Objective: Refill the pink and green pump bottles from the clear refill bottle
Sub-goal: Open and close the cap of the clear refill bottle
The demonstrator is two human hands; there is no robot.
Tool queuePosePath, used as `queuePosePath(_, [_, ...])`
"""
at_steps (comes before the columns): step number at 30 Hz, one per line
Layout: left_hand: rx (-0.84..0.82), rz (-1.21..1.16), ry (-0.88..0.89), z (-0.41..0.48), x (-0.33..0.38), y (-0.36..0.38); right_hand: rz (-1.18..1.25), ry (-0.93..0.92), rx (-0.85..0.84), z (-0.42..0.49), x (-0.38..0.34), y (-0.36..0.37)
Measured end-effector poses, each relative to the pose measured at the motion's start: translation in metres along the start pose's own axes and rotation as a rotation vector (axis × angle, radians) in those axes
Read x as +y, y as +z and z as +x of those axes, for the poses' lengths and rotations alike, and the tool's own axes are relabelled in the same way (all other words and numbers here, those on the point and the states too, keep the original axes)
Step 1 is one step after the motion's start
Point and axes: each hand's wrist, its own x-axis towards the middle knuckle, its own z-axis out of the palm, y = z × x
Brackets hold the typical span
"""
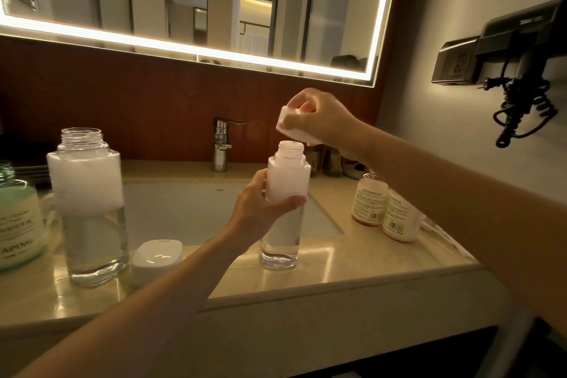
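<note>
A pink-tinted bottle (283, 224) stands open-necked on the counter in front of the sink, foam above clear liquid inside. My left hand (260, 209) grips its middle. Just above its neck, my right hand (319, 120) holds a white pump cap (288, 123). At the left stands a large clear refill bottle (92, 209), uncapped, with foam over liquid. The green bottle (18, 218) sits at the far left edge, its neck open and only partly in view. A second white cap (157, 256) lies on the counter between the clear and pink bottles.
Behind the bottles are the white sink (190, 209) and a chrome tap (221, 144). Two small pink labelled bottles (383, 209) stand at the right on the counter. A wall-mounted hair dryer (518, 70) with a coiled cord hangs at the right. A lit mirror (199, 3) fills the wall above.
</note>
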Motion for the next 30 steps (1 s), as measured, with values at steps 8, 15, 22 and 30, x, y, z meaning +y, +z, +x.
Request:
queuePosePath(8, [0.003, 0.013, 0.018, -0.002, -0.002, 0.003, -0.281, 0.246, 0.130, -0.041, 0.101, 0.006])
queuePosePath(15, [0.047, 0.085, 0.067, -0.006, -0.007, 0.006, -0.347, 0.270, -0.260, -0.105, 0.157, 0.052])
queuePosePath(22, [0.154, 0.163, 0.144, -0.016, -0.008, -0.005, -0.143, 0.165, -0.149, -0.104, 0.139, 0.048])
queuePosePath(30, [0.711, 0.420, 0.539, -0.030, 0.020, -0.079, 0.450, 0.078, -0.114, -0.085, 0.076, 0.079])
